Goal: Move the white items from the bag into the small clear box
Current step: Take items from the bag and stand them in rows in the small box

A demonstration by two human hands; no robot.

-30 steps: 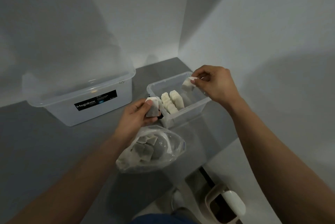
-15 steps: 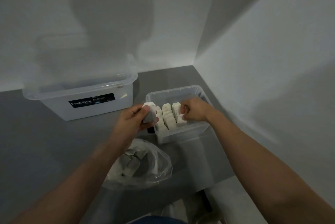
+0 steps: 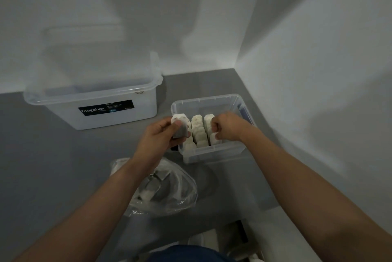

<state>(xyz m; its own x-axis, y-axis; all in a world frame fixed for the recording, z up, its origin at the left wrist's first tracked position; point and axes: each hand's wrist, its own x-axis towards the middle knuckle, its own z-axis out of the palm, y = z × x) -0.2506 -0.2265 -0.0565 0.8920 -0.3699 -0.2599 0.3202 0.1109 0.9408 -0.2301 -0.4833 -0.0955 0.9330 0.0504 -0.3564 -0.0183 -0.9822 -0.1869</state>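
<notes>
Nearest the camera, two bare forearms reached forward from the bottom corners over a grey surface point(image 3: 63, 166). Between them lay a crumpled clear plastic bag point(image 3: 167, 196), resting on the surface just in front of the small clear box point(image 3: 212, 153). A few pale items showed through the bag, so it was not yet empty.

Just beyond the bag, the left hand point(image 3: 157, 136) hovered beside the box's near left corner. Its fingers point(image 3: 164, 122) and thumb were curled round a white item point(image 3: 180, 121), held upright above the rim.

The right hand point(image 3: 227, 127) was inside the box, its fingers point(image 3: 215, 125) curled tightly, seeming to pinch a second white item point(image 3: 213, 139) at the near end of the right-hand row. The rows of white items point(image 3: 198, 132) stood on edge, packed side by side along the box's near half. The far half looked bare.

This appeared to be the placing step: one item being seated, one waiting. The next move likely called for letting go with the right hand, then slotting the left hand's item upright into a row without knocking its neighbours.

Farther left sat a larger lidded box point(image 3: 101, 106) labelled "Megabox". White walls point(image 3: 297, 49) met in a corner behind.
</notes>
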